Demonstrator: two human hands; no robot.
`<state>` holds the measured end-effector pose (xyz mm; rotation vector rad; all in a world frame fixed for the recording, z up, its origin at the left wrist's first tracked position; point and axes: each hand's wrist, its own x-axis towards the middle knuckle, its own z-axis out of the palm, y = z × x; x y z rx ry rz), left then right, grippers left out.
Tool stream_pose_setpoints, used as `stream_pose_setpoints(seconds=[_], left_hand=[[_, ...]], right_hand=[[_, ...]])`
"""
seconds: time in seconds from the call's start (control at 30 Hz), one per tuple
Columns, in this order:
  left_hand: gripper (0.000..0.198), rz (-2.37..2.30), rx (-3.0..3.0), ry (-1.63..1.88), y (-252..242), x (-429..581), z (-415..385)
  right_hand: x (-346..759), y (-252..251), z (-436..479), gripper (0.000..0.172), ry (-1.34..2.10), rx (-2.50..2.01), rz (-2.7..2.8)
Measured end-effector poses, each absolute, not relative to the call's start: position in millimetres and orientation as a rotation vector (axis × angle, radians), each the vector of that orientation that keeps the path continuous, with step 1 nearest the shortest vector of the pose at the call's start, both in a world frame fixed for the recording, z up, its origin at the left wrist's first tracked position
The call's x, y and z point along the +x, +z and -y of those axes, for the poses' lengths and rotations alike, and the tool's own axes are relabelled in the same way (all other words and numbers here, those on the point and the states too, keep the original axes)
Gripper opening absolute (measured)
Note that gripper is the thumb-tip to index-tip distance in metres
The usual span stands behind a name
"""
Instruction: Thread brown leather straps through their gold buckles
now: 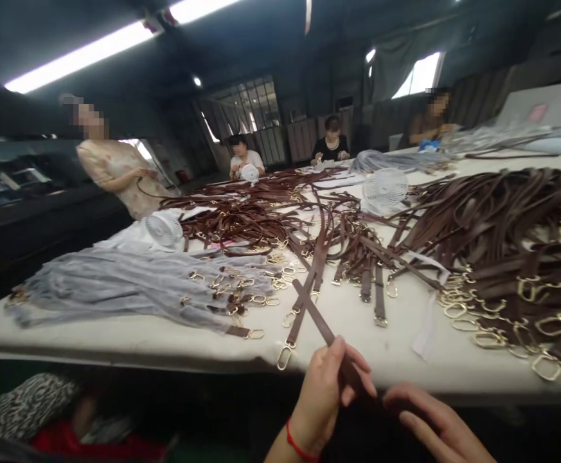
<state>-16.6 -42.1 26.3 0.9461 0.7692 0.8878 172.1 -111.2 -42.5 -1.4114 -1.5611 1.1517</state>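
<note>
a: what have you got?
b: i have a brown strap point(313, 311) at the near edge of the worktop point(188, 352). my left hand point(326, 392) pinches it, thumb on top, fingers bent round behind. its free end points away from me and crosses, in this view, over other straps with gold clasps point(295, 329).
a: and the other hand?
b: my right hand point(437, 421) is just beside, fingers bent. the near part of the strap goes dark there, so i can't tell whether it grips anything.
a: which step is this?
b: handling one strap singly, i'd judge, apart from the heap of brown straps point(492, 206) on the right and the grey-sleeved straps point(130, 283) on the left.
a: what does the next move call for?
b: a steady left pinch, i think, and the free end kept clear of those clasps, where it could snag.
</note>
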Motion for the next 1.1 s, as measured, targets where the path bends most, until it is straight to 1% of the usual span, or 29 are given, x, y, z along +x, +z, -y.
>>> stream_pose_setpoints(seconds=[0.07,0.13,0.23,0.3,0.37,0.43,0.57,0.6,0.67,0.77,0.83,0.93,1.07,1.1], left_hand=[[0.055,-0.706,0.977,0.801,21,-4,46],[0.052,-0.702,0.988,0.780,20,-5,43],[0.044,-0.818,0.951,0.945,26,-22,25],[0.039,-0.882,0.893,1.085,31,-33,11],[0.035,-0.895,0.860,1.140,32,-34,1],[0.035,-0.872,0.892,1.064,27,-22,-1],[0.045,-0.755,1.125,0.659,11,15,1],[0.045,-0.767,1.228,0.611,8,22,-3],[0.039,-0.884,1.500,0.655,5,32,-19],[0.024,-1.196,1.918,0.812,5,47,-61],[0.021,-1.409,2.082,0.780,3,61,-89],[0.026,-1.561,2.075,0.655,-2,83,-116],[0.013,-1.462,1.922,0.648,-4,85,-127],[0.016,-1.423,1.883,0.637,-3,78,-127]], right_hand=[[158,-34,104,0.043,1.299,-1.272,1.484],[148,-31,101,0.047,1.503,-1.196,1.417],[143,-36,103,0.050,1.738,-1.136,1.354],[145,-40,107,0.049,1.838,-1.104,1.328],[149,-39,108,0.048,1.898,-1.072,1.294],[152,-34,105,0.045,1.862,-1.035,1.255],[160,-22,93,0.042,1.587,-1.085,1.138],[164,-22,91,0.041,1.525,-1.130,1.102],[175,-24,89,0.040,1.434,-1.207,1.032],[189,-30,92,0.038,1.362,-1.258,0.961],[192,-33,95,0.038,1.355,-1.268,0.942],[189,-33,99,0.042,1.362,-1.262,0.961],[189,-35,104,0.045,1.339,-1.274,1.006],[191,-37,105,0.046,1.339,-1.289,1.014]])
